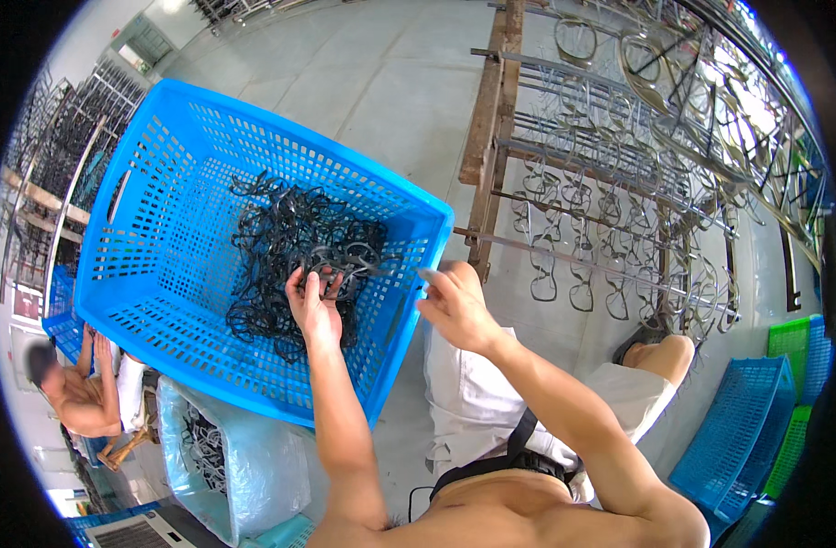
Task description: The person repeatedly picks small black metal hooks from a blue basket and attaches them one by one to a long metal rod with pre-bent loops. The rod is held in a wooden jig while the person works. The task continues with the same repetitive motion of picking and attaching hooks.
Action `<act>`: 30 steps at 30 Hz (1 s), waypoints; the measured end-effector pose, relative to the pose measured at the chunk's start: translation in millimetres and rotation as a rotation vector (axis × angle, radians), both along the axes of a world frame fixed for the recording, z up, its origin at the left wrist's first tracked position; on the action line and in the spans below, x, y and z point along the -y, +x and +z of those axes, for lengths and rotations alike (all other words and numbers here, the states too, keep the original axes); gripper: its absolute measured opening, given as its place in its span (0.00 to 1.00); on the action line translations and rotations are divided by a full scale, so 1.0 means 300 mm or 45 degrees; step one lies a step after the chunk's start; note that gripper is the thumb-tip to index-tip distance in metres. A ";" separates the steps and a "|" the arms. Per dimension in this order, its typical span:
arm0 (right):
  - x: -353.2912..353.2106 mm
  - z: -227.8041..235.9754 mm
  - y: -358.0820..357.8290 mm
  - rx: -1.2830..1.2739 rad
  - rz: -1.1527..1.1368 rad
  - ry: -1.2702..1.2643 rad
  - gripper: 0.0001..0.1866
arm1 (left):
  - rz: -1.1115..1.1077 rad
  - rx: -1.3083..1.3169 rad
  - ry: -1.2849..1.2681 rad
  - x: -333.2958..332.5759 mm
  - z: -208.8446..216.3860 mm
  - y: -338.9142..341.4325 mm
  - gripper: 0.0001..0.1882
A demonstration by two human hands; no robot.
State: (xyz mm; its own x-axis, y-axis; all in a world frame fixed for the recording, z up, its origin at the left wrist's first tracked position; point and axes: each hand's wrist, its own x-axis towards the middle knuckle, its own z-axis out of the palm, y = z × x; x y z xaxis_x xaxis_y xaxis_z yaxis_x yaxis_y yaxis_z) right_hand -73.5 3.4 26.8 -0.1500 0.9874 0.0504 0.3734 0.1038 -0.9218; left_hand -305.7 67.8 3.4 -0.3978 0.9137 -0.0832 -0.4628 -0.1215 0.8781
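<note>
Left hand [313,306] inside the blue crate [153,265], grip closed on dark eyeglass frames [295,251]; right hand [455,306] just outside the crate's rim, pinching something small. Best lifted singly, untangled.

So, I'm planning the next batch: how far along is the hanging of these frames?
Many eyeglass frames already hang in rows on the rack. In hand: the left hand digs into the tangle of dark frames in the blue basket, while the right hand is raised by the basket's rim; what it pinches is unclear. Left: a sizeable pile in the basket, plus more in the plastic bag.
</note>
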 end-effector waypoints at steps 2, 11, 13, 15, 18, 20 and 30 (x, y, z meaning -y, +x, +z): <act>-0.043 0.002 -0.069 0.063 -0.097 0.144 0.33 | 0.062 0.020 0.005 0.027 0.036 0.050 0.16; -0.155 -0.125 -0.135 0.047 -0.085 0.098 0.36 | 0.035 0.365 0.071 0.095 0.103 0.121 0.08; -0.167 -0.126 -0.121 0.190 -0.057 0.194 0.32 | 0.065 0.343 0.073 0.109 0.124 0.116 0.08; -0.171 -0.110 -0.078 -0.068 0.056 0.055 0.32 | 0.139 0.249 0.055 0.115 0.156 0.122 0.07; -0.146 0.046 -0.025 -0.167 -0.118 -0.205 0.30 | 0.081 -0.440 0.343 0.163 0.181 0.102 0.11; -0.179 -0.006 0.013 -0.365 -0.247 -0.191 0.25 | -0.053 -0.588 0.469 0.189 0.233 0.141 0.09; -0.026 0.213 0.070 -1.982 -0.329 -0.460 0.09 | -0.587 -1.282 0.365 0.247 0.304 0.267 0.11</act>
State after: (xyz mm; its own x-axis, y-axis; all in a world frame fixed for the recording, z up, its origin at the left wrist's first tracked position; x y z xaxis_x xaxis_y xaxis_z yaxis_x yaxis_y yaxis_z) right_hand -52.6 11.2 90.6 -0.0150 0.9704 -0.2411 -0.9251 -0.1050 -0.3650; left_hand -225.7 -6.4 94.7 0.2124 0.9239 0.3184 0.3827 -0.3784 0.8428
